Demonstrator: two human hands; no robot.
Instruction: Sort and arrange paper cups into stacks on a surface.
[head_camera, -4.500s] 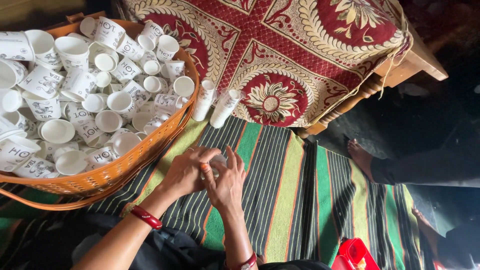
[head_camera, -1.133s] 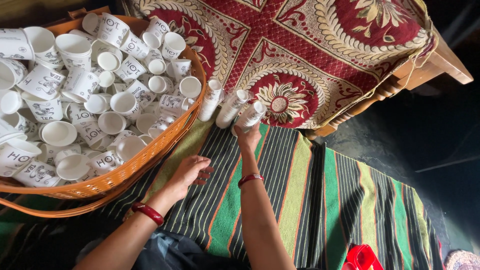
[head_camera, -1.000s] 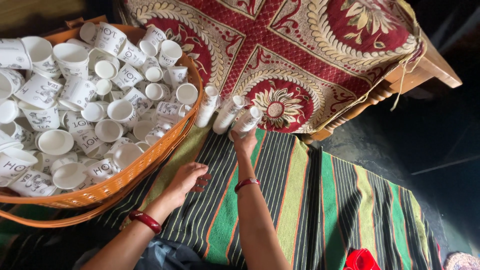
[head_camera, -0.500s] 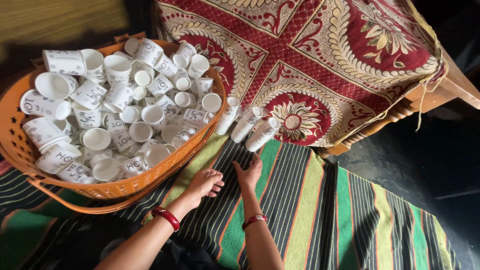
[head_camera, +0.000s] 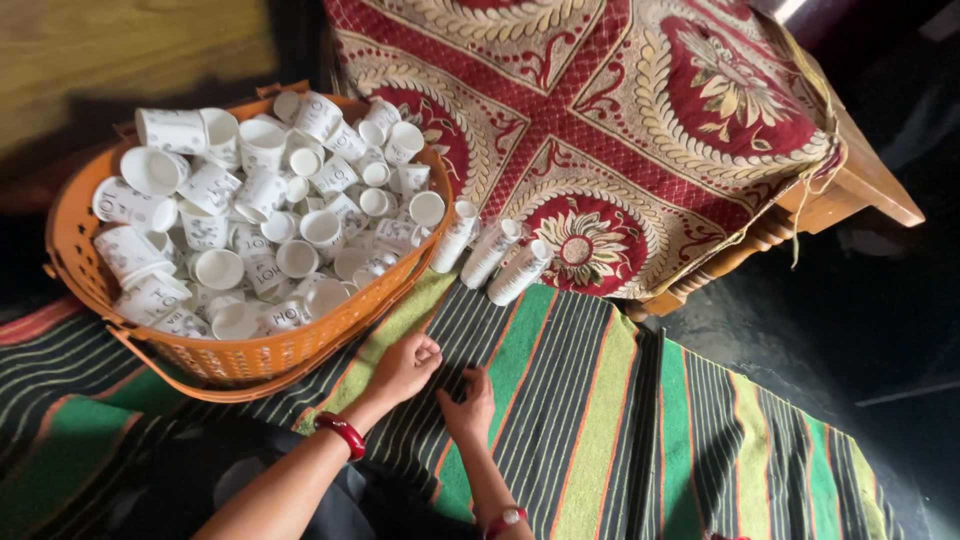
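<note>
1. A person sits on a woven floor mat (head_camera: 600, 420) with narrow stripes of green, black, orange and yellow, seen from above.
2. The left hand (head_camera: 405, 367) rests on the mat with its fingers curled loosely inward, gripping nothing; a glossy red bangle (head_camera: 342, 434) circles the wrist.
3. The right hand (head_camera: 470, 405) lies just beside it, fingers bent down against the mat, nothing visible in it; a red band sits on that wrist too.
4. A round orange plastic basket (head_camera: 75, 250) with latticed walls stands near the left hand, heaped with small white paper cups (head_camera: 260, 215) bearing dark print.
5. Three stacks of nested cups (head_camera: 490, 255) lean against a bed draped in a red and cream floral cloth (head_camera: 620, 110).
</note>
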